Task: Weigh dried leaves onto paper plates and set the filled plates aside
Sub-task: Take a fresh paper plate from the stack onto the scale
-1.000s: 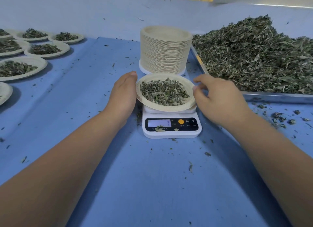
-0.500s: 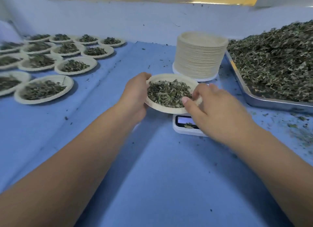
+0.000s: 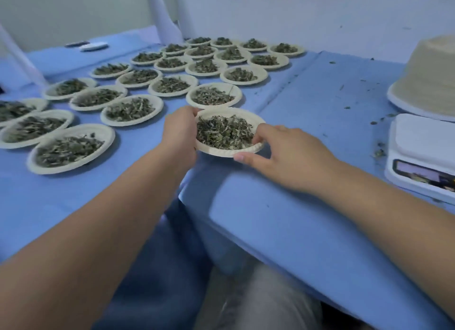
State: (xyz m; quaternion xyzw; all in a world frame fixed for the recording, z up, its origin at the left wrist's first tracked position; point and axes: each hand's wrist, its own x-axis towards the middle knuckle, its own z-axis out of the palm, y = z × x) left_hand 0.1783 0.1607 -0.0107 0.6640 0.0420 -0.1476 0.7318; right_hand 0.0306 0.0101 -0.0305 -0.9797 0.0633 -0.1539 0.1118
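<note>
A paper plate (image 3: 221, 152) heaped with dried leaves (image 3: 224, 132) hangs just above the blue table, held between both hands. My left hand (image 3: 181, 135) grips its left rim. My right hand (image 3: 288, 154) pinches the near right rim, thumb under the edge. The white scale (image 3: 418, 142) stands at the right edge with its platform bare. A tall stack of unused plates (image 3: 428, 75) rises behind the scale.
Several filled plates (image 3: 170, 84) lie in rows across the left and far side of the blue table (image 3: 307, 103). The nearest one (image 3: 213, 96) sits just beyond the held plate. Leaf crumbs dot the cloth near the scale. A gap between two table sections opens below my arms.
Both hands lifted the filled plate off the scale and carried it left toward the rows of filled plates. My view swung left, so the leaf tray is out of sight.
</note>
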